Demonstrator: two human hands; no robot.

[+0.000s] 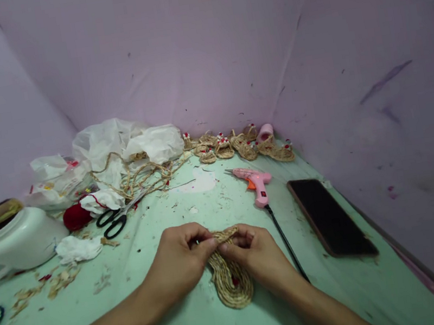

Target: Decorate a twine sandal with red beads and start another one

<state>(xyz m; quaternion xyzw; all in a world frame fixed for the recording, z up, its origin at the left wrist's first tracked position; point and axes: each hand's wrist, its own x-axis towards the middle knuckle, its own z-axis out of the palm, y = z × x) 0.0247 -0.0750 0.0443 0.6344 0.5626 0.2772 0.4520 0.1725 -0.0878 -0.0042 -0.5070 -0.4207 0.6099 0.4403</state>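
A small sole of coiled straw braid [235, 291] lies on the green table in front of me, its rounded end toward me and a red spot near its middle. My left hand [188, 252] pinches the far end of it from the left, thumb on top. From the right, my right hand [250, 245] grips the same far end, with a strip of braid crossing between the fingertips. Fingers cover part of that far end. Beyond the hands, a pink glue gun [257, 181] rests on its side, its black cord running toward my right forearm.
A phone [330, 216] lies at the right. Several small straw sandals [239, 145] with red and white beads line the back wall. Black-handled scissors [114, 220], red yarn [77, 216], straw cord [149, 176], plastic bags [114, 140] and a white pot [31, 238] crowd the left.
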